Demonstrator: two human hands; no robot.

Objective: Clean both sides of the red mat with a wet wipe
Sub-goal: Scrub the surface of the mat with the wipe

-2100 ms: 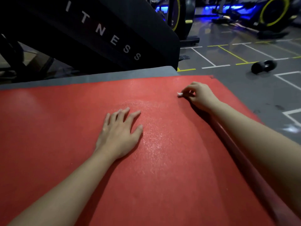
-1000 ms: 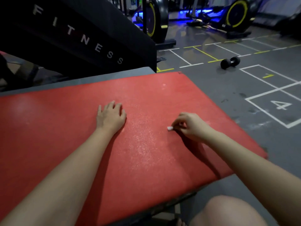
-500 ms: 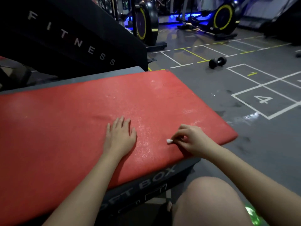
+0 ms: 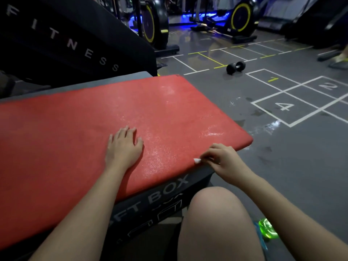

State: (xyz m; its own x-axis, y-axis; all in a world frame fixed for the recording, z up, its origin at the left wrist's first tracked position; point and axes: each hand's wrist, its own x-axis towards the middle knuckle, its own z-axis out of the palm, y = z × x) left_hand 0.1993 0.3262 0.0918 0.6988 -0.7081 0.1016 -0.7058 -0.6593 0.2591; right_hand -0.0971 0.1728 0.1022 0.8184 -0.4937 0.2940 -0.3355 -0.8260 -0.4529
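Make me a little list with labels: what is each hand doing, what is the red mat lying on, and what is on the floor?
Left hand: flat on the red mat, fingers straight, holding nothing
Right hand: pinching a small white wet wipe at the mat's near edge
Mat surface: shiny wet patches toward its right end
Under the mat: a dark box printed "BOX"
Floor: a black dumbbell and painted number squares
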